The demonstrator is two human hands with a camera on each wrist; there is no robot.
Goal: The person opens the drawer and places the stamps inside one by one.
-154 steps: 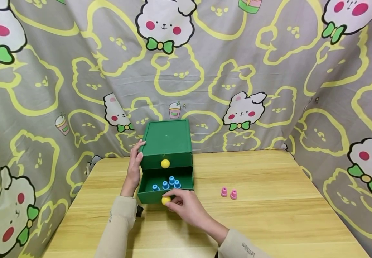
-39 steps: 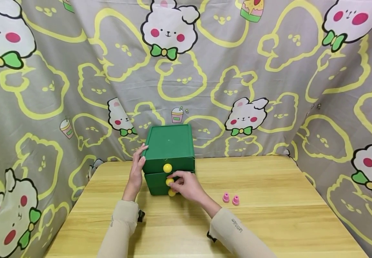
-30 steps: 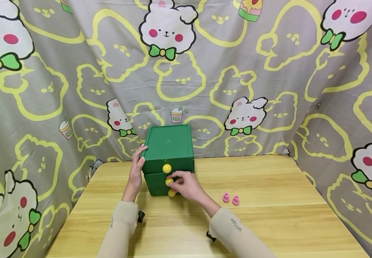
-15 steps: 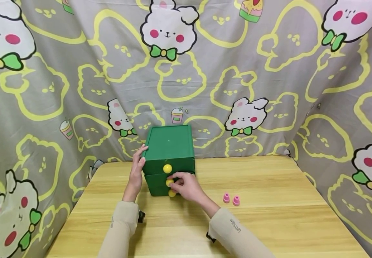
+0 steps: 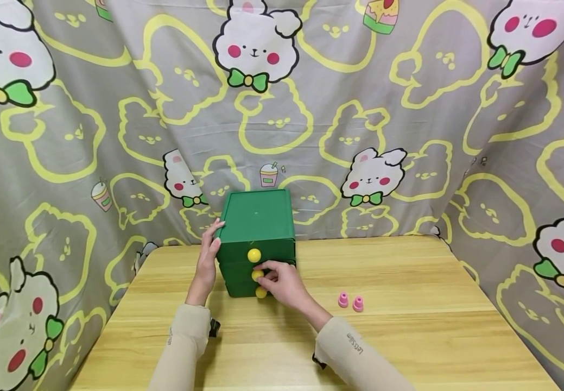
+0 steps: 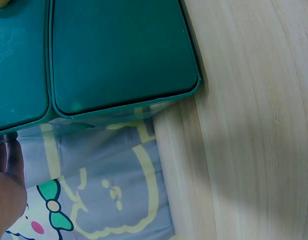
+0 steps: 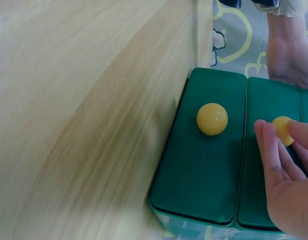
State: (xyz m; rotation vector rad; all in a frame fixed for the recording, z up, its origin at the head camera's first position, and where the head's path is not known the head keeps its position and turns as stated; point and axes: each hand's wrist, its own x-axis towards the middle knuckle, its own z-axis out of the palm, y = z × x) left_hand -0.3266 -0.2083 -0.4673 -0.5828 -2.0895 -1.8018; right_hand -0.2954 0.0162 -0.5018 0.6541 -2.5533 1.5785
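A green drawer box (image 5: 257,217) with three yellow knobs, one above the other, stands at the back of the table. All its drawers look shut in the head view. My right hand (image 5: 285,285) pinches the middle knob (image 7: 283,131) between thumb and fingers. The bottom knob (image 7: 212,119) is untouched beneath it. My left hand (image 5: 206,266) rests against the box's left side, its fingers straight near the upper edge. Only part of that hand shows in the left wrist view. The drawers' contents are hidden.
Two small pink cone-shaped pieces with flared bases, a left one (image 5: 342,300) and a right one (image 5: 357,304), stand on the wooden table (image 5: 409,347) right of the box. A patterned curtain (image 5: 282,130) hangs closely behind.
About five seconds ago the middle drawer was out, with several blue cone-shaped pieces inside. My right hand has pushed it in by its knob, the last bit within the past half second. The left hand stays put.
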